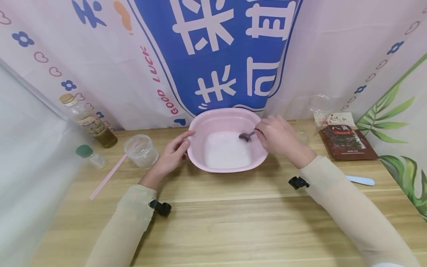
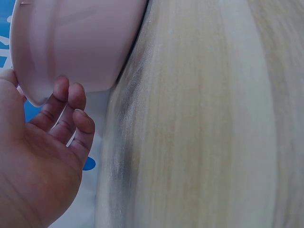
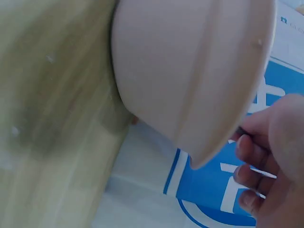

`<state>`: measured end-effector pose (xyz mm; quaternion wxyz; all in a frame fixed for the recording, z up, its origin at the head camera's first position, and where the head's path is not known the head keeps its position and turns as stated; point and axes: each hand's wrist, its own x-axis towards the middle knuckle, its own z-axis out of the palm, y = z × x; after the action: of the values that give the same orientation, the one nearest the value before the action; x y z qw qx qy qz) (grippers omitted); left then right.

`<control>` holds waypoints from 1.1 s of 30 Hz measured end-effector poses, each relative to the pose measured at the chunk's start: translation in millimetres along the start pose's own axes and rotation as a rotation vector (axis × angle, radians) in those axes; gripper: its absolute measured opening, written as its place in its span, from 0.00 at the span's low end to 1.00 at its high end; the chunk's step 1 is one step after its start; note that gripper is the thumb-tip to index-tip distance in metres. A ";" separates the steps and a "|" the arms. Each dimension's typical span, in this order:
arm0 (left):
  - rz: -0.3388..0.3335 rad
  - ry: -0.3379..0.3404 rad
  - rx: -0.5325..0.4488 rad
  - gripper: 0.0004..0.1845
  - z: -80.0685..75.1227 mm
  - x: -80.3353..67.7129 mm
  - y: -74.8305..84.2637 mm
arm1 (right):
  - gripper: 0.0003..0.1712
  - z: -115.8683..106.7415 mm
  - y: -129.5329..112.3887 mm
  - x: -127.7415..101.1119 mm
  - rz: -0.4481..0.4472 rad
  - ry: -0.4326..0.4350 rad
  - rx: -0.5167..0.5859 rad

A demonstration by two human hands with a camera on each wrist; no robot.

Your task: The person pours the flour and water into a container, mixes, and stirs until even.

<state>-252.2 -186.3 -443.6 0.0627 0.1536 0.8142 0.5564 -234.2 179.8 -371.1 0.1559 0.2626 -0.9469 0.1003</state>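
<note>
A pink plastic basin (image 1: 230, 170) with a smooth white layer (image 1: 227, 150) inside stands on the wooden table. My left hand (image 1: 171, 155) holds its left rim; in the left wrist view the fingers (image 2: 61, 107) curl below the rim against the outer wall. Over the right rim, my right hand (image 1: 278, 137) pinches the handle of a small dark spoon (image 1: 244, 137), whose bowl hangs over the white contents. In the right wrist view the basin's outer wall (image 3: 161, 61) hides the spoon's bowl, and only a bit of its handle shows at the fingertips.
On the left are an oil bottle (image 1: 95, 128), a green-capped shaker (image 1: 91, 155), a clear tub (image 1: 141, 152) and pink chopsticks (image 1: 108, 177). At the right lie a brown spice packet (image 1: 347, 142) and a pale blue handle (image 1: 361, 180). A printed cloth (image 1: 153, 29) hangs behind.
</note>
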 end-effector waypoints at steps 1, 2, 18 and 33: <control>-0.003 0.001 0.000 0.23 -0.3 -0.3 0.3 | 0.08 0.6 -0.8 -2.1 -0.013 -0.008 0.011; -0.003 0.000 0.003 0.23 -0.7 -0.5 0.5 | 0.08 1.2 -2.1 -4.3 -0.027 -0.014 0.028; -0.014 -0.006 0.005 0.23 0.0 0.4 -1.8 | 0.05 7.2 -15.2 -24.5 -0.210 0.006 0.367; 0.000 -0.007 0.008 0.23 0.2 0.1 -0.3 | 0.07 12.8 3.1 -15.8 0.008 0.142 0.003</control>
<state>-252.3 -186.2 -443.9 0.0650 0.1555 0.8161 0.5528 -226.0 186.3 -388.8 0.2219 0.2511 -0.9344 0.1210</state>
